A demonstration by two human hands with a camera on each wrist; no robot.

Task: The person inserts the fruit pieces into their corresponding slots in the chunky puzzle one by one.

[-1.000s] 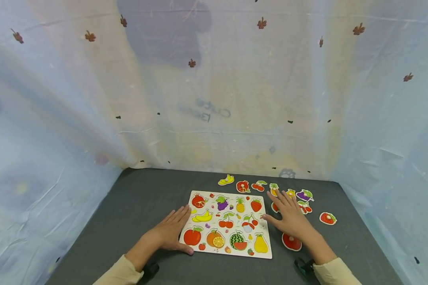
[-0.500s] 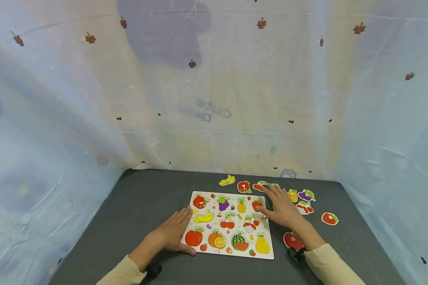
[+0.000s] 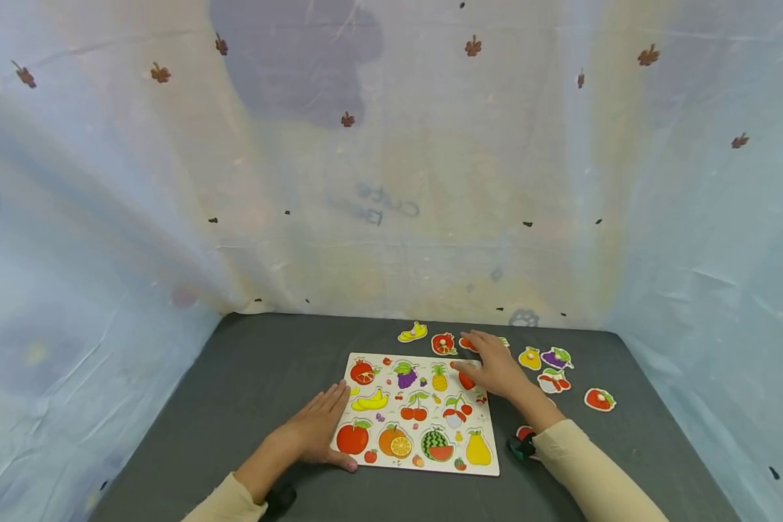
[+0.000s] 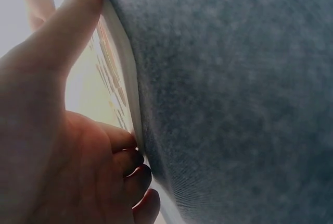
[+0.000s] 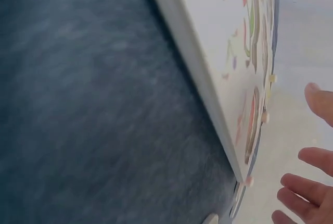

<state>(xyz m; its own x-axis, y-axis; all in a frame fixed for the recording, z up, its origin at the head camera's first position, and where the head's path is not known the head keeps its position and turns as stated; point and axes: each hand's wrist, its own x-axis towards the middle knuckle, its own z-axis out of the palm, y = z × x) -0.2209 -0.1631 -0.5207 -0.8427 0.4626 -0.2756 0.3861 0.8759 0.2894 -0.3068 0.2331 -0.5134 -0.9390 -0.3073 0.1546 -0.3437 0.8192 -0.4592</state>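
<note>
A white fruit puzzle board [image 3: 489,467] lies flat on the dark grey table. My left hand [image 3: 316,428] rests along its left edge, fingers extended; in the left wrist view the fingertips [image 4: 148,203] touch the board's rim. My right hand [image 3: 494,368] is over the board's upper right corner, its fingers loosely extended, pointing at the back row of pieces. It partly hides a red cherry piece [image 3: 467,344] and the printed strawberry [image 3: 466,380]. In the right wrist view the right hand's fingers [image 5: 304,187] are spread with nothing between them.
Along the back lie a banana piece [image 3: 413,332] and a pomegranate piece [image 3: 444,344]. To the right are a pear piece [image 3: 530,358], a grape piece [image 3: 557,357], a cherry piece [image 3: 553,380] and a strawberry piece [image 3: 600,399]. A printed curtain [image 3: 391,275] closes off the back.
My right hand has moved left and away from me, from the pieces on the right to the board's upper right corner. My left hand has stayed on the board's left edge.
</note>
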